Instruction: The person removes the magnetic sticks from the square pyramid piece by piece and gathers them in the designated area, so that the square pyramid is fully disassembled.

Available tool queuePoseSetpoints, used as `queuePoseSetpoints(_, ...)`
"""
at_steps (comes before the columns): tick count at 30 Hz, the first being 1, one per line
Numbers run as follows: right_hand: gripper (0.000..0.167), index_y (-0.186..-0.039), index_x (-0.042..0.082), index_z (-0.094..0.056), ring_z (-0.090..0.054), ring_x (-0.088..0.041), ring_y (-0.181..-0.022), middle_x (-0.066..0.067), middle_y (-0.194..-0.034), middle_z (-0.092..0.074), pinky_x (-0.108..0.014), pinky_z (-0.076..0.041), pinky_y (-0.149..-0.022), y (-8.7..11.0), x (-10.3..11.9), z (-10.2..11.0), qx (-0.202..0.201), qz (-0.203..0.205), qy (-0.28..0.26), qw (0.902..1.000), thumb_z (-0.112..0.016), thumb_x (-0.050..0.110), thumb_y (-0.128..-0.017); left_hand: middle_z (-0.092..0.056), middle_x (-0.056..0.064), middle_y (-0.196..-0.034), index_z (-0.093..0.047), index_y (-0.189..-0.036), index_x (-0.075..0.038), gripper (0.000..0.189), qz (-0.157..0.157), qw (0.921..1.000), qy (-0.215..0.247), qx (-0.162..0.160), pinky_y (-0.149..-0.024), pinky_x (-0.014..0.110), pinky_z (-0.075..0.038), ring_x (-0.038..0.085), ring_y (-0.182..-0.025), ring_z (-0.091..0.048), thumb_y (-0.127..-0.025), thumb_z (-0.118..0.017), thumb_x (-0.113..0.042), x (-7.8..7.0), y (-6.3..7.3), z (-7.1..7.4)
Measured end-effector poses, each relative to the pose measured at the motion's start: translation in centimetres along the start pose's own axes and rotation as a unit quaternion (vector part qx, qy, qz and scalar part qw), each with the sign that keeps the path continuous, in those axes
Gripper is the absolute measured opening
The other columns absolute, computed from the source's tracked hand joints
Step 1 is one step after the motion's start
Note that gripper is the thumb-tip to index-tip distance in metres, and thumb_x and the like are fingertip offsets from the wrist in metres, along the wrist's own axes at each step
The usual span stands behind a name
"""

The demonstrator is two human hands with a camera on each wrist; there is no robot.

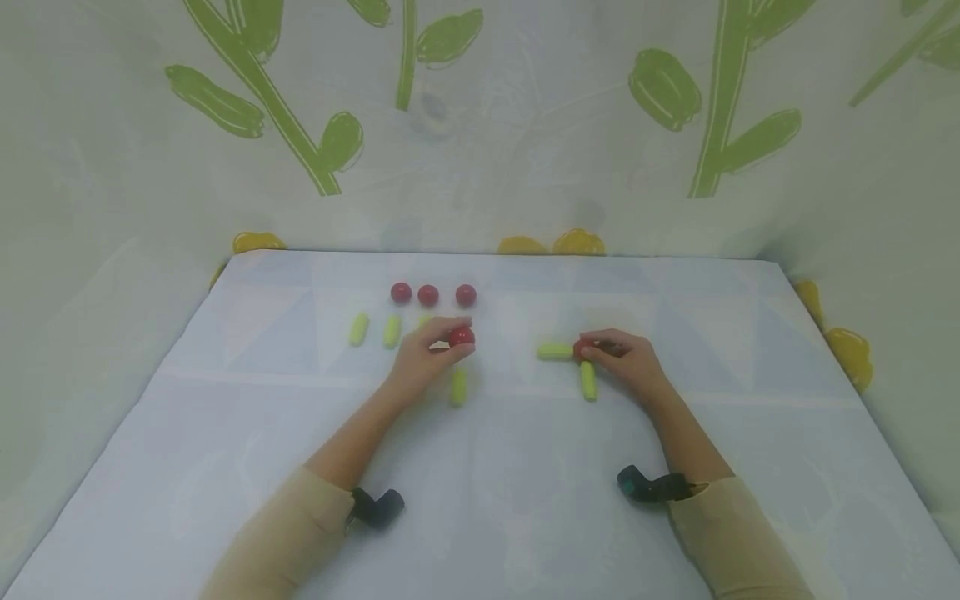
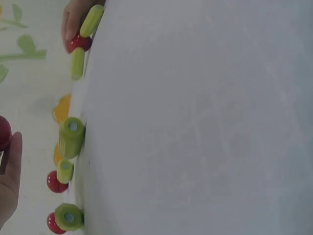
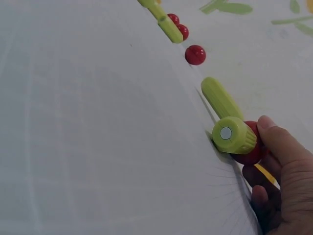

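Note:
My left hand (image 1: 426,360) pinches a red ball (image 1: 462,336) between thumb and fingers, above the table. Just below that ball lies a green rod (image 1: 459,387). On the right, my right hand (image 1: 628,358) holds another red ball (image 1: 581,349) by thumb and fingertips. Two green rods touch this ball: one rod (image 1: 555,351) points left, the other rod (image 1: 588,382) points toward me. The right wrist view shows the near rod's pale round end (image 3: 225,133) against the held ball (image 3: 253,147). In the left wrist view the left hand's ball (image 2: 4,133) is cut by the edge.
Three loose red balls (image 1: 428,295) lie in a row toward the back. Nearer stand several green rods (image 1: 392,331), one partly behind the left hand. The white table (image 1: 495,500) ends at a curtain (image 1: 525,150) printed with plants. Each wrist carries a dark camera (image 1: 652,485).

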State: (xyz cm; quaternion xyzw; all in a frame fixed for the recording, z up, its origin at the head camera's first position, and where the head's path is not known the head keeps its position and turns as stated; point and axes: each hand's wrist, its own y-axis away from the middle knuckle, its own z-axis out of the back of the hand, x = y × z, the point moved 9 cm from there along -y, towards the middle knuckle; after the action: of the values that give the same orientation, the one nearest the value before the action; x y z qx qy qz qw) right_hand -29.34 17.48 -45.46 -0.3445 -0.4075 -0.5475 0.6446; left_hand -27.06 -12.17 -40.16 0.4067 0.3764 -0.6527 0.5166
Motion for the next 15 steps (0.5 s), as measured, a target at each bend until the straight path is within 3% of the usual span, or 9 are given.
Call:
queuePoseSetpoints(7, 0.044, -0.115, 0.015, -0.067, -0.059, -0.01, -0.108, -0.004, -0.111, -0.069, -0.036, -0.044, -0.098, 0.1, -0.1, -0.1, 0.008, 0.007, -0.005, 0.9999, -0.07, 0.043, -0.082, -0.058, 0.0, -0.127, -0.058, -0.129, -0.012, 0.051, 0.039, 0.9991, 0.014, -0.01, -0.098, 0.036, -0.046, 0.018, -0.118, -0.052, -0.082, -0.074, -0.019, 1.2, -0.1, 2.4)
queuePoseSetpoints(15, 0.042, -0.115, 0.013, -0.068, -0.06, -0.005, -0.104, -0.005, -0.11, -0.07, -0.018, -0.045, -0.09, 0.1, 0.1, 0.0, 0.007, 0.018, -0.008, 0.9998, -0.07, 0.04, -0.082, -0.058, -0.002, -0.126, -0.058, -0.126, -0.019, 0.046, 0.07, 0.9963, -0.008, -0.048, -0.097, 0.038, -0.047, 0.02, -0.115, -0.053, -0.083, -0.073, -0.028, 2.5, 0.0, 4.3)
